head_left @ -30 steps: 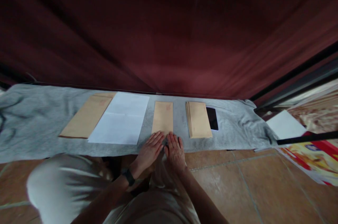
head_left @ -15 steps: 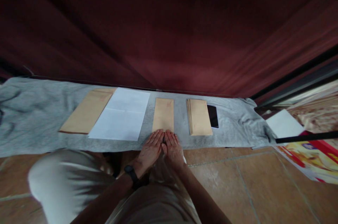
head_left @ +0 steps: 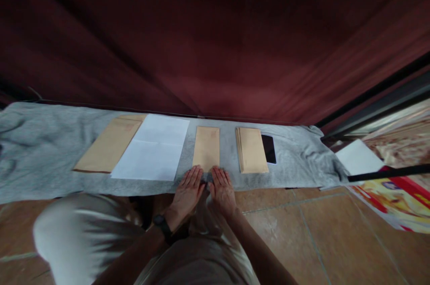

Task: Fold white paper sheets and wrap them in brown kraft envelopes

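Observation:
A brown paper envelope [head_left: 206, 147] lies upright in front of me on a grey cloth [head_left: 295, 155]. My left hand [head_left: 188, 188] rests flat with its fingers stretched out, the fingertips at the envelope's near left corner. At the near right corner, the straight fingers of my right hand [head_left: 221, 190] lie flat as well. Neither hand grips anything, and a small gap separates them. To the left is a stack of white paper sheets [head_left: 152, 148], partly covering larger brown envelopes [head_left: 109, 144]. A small pile of brown envelopes [head_left: 252, 150] sits to the right.
A dark-screened phone [head_left: 269, 148] lies partly under the right-hand pile. Behind the cloth rises a dark red panel [head_left: 215, 74]. On the right are a black metal bar [head_left: 389, 173], a white sheet [head_left: 359, 157] and a colourful printed package [head_left: 396, 202] above the tiled floor [head_left: 282, 226].
My hands have moved apart, the left one leftward, from touching each other at the middle of the envelope's near edge to its two near corners. The other papers stay put.

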`<state>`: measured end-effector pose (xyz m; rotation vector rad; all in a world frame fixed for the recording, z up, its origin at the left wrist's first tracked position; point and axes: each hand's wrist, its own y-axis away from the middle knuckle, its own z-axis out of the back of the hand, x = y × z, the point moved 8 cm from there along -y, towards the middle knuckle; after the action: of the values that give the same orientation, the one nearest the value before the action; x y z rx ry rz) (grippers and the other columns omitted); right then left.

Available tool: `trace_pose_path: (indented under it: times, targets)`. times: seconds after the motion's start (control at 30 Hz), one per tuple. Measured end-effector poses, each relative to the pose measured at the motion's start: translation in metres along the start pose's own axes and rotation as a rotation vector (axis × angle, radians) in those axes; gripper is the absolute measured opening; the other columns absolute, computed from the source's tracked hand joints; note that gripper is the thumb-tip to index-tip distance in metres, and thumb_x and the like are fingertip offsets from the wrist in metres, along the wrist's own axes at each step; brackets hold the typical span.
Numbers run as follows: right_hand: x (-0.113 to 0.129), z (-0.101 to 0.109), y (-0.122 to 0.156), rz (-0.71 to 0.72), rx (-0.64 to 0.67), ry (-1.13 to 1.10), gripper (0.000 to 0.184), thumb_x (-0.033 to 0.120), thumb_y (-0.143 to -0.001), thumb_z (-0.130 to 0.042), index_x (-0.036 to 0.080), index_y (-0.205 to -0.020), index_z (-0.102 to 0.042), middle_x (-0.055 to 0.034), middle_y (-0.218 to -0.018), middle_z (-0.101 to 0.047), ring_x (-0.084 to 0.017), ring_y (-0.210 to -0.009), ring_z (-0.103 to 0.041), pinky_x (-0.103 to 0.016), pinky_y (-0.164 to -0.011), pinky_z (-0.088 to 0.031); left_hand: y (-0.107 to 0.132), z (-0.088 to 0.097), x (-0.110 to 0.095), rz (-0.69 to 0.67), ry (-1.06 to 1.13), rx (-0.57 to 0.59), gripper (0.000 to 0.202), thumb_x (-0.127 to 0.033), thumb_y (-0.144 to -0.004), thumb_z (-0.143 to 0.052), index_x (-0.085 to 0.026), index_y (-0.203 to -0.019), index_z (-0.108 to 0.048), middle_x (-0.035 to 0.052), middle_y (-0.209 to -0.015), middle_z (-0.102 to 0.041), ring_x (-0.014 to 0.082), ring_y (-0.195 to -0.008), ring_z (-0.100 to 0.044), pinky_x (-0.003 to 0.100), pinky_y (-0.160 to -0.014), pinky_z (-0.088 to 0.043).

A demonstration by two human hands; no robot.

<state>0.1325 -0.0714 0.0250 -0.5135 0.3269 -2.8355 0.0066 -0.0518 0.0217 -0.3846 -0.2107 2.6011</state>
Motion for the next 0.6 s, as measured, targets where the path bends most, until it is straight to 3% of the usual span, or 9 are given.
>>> trace_pose_path:
  times: [0.13,0.27,0.5,0.6]
  targets:
    - [0.007,-0.008,-0.003,0.052,0.042,-0.015,0.052,0.031,-0.105,-0.043,0.012,-0.152,-0.042,-0.0133,-0.154,-0.05,-0.022,-0.146,-0.041,-0.045,-0.122,-0.032,0.002,-0.003,0.001,-0.003,-0.005,0.023,0.053,-0.028,-0.098,-0.038,-0.008,-0.146,-0.05,0.0174,-0.154,-0.047,0.0278,-0.147,-0.039,0.047,-0.122,-0.035]
    - [0.0,-0.006,0.004,0.028,0.009,0.018,0.052,0.028,-0.105,-0.042,0.012,-0.154,-0.039,-0.0127,-0.155,-0.048,-0.023,-0.147,-0.039,-0.047,-0.122,-0.032,0.0,-0.001,0.002,0.007,-0.007,0.034,0.052,-0.03,-0.1,-0.037,-0.007,-0.144,-0.052,0.0179,-0.153,-0.048,0.028,-0.146,-0.041,0.047,-0.122,-0.035]
    - [-0.005,-0.002,0.007,0.019,-0.024,0.037,0.052,0.026,-0.104,-0.041,0.015,-0.155,-0.038,-0.0108,-0.155,-0.049,-0.023,-0.145,-0.041,-0.046,-0.121,-0.032,-0.027,-0.003,-0.003,-0.02,0.007,0.041,0.052,-0.031,-0.102,-0.036,-0.015,-0.151,-0.045,0.0111,-0.159,-0.042,0.0238,-0.151,-0.032,0.047,-0.126,-0.026]
    - [-0.005,-0.002,0.007,0.013,-0.025,0.03,0.051,0.026,-0.105,-0.04,0.014,-0.154,-0.04,-0.0104,-0.155,-0.049,-0.023,-0.145,-0.042,-0.045,-0.122,-0.032,-0.033,-0.004,-0.004,0.0,0.002,0.026,0.056,-0.034,-0.102,-0.036,-0.013,-0.154,-0.039,0.0128,-0.161,-0.037,0.0247,-0.153,-0.028,0.047,-0.126,-0.024]
